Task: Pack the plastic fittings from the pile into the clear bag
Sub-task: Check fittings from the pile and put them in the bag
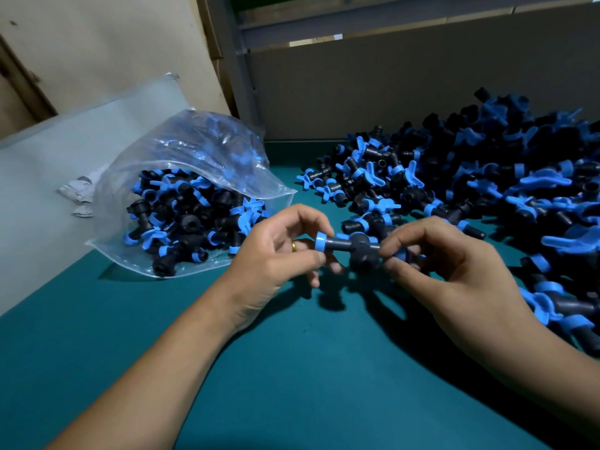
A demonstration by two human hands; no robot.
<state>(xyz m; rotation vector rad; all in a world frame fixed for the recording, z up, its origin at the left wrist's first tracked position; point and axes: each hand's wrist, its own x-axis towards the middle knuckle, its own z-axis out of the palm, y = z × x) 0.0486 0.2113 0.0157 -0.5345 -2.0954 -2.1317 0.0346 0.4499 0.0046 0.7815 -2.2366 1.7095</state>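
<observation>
Left hand [282,251] & right hand [435,254] each pinching an end of one black-and-blue fitting [349,246] — held just above teal tabletop [292,368], clear bag [191,196] part-filled w/ fittings at left, big pile [487,190] at right.

Both bare forearms reach forward, the 2 hands meeting fingertip to fingertip. The left hand [279,251] pinches with curled fingers, a ring on 1; the right hand [444,264] pinches opposite.

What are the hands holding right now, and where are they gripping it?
One black fitting: left hand pinches its blue-ringed end, right hand pinches the opposite end.
</observation>
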